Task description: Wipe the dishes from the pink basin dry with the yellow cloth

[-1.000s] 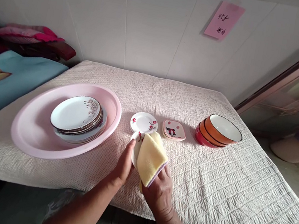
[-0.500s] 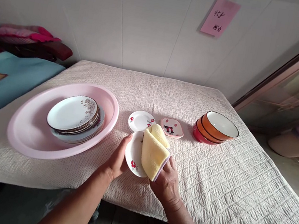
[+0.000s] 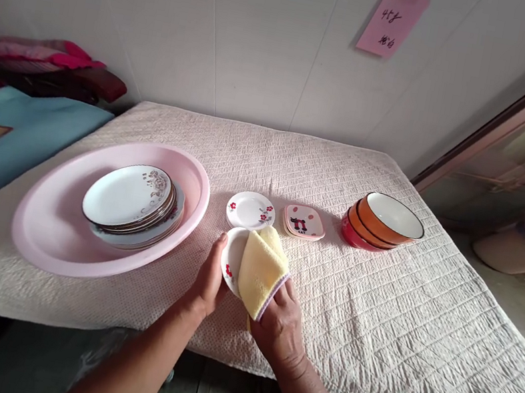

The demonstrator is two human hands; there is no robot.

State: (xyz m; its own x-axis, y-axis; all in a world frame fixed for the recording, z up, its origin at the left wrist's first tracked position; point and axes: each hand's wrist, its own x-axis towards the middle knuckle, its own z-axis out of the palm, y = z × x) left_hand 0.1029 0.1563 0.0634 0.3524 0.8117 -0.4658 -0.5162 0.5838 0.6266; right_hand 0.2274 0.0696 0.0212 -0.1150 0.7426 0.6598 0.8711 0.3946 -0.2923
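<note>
My left hand (image 3: 211, 279) grips the left edge of a small white plate (image 3: 232, 255) with red flowers, its thumb at the rim. A yellow cloth (image 3: 262, 271) with a purple edge covers the plate's right part. Closed on that cloth is my right hand (image 3: 281, 322), pressing it to the plate; some of its fingers are hidden under the cloth. Just beyond the held plate lie more flowered white plates (image 3: 251, 207), stacked. Beside them sit square pink dishes (image 3: 304, 220) with a cat picture.
On the left, a large pink basin (image 3: 29, 237) holds a stack of larger plates (image 3: 120, 195). Orange and red bowls (image 3: 385, 221) are nested at the right. A quilted cloth (image 3: 372, 324) covers the table. The wall behind carries a pink note (image 3: 393, 23).
The held plate has tilted and shows narrower. The yellow cloth and my right hand have shifted slightly left across it. My view has moved a little.
</note>
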